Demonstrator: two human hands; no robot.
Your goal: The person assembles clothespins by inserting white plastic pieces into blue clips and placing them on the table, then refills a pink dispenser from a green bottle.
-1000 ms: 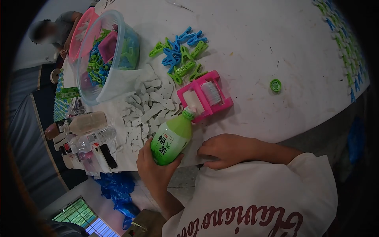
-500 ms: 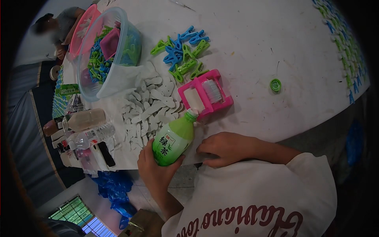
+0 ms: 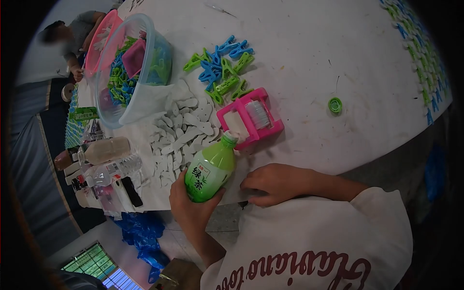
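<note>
Green tea bottle (image 3: 210, 169), uncapped, barely shifted since a second ago, lower centre at table edge (image 3: 290, 164), left hand (image 3: 191, 200) wrapped around it, right hand (image 3: 275, 182) resting loosely curled, its green cap (image 3: 335, 105) lying centre right.

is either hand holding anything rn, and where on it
The left hand grips the green tea bottle around its lower body, the bottle uncapped. The right hand holds nothing and rests at the edge of the white table.
</note>
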